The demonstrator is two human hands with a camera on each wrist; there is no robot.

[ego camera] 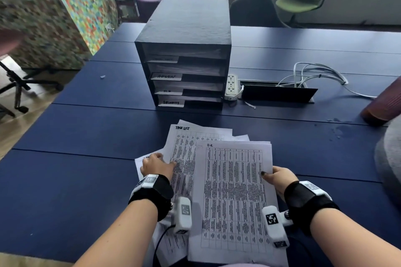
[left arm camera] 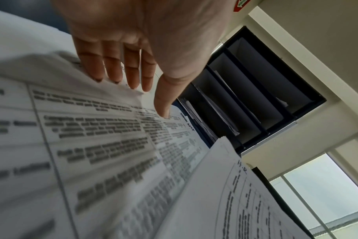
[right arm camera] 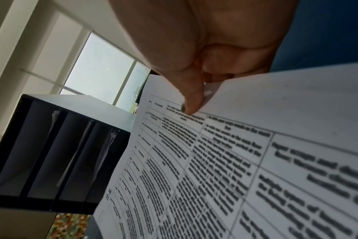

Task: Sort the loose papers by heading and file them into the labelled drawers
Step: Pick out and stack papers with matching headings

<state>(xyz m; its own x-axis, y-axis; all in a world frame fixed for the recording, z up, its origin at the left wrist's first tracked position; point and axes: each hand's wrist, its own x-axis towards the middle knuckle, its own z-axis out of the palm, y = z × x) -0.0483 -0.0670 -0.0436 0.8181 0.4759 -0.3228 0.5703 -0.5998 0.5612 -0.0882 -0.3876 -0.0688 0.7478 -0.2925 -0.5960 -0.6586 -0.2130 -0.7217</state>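
Under the right hand (ego camera: 282,176): white printed sheet headed "H-R" (ego camera: 234,197), top of a small stack, thumb curled over its right edge, fingers beneath, so it pinches that sheet. Just left of it, the left hand (ego camera: 156,165) lies flat with straight fingers on the white table-printed sheet headed "TASK LIST" (ego camera: 184,147), thumb tip touching the print. More loose white sheets (ego camera: 143,163) fan out under that hand on the dark blue counter (ego camera: 86,180). Well ahead of both hands stands the black four-slot drawer box (ego camera: 184,50), slots tagged; "ADMIN", "H-R", "SECURITY" readable, top tag too blurred. Paper already in the slots. White power strip (ego camera: 231,86) touches the box's right side.
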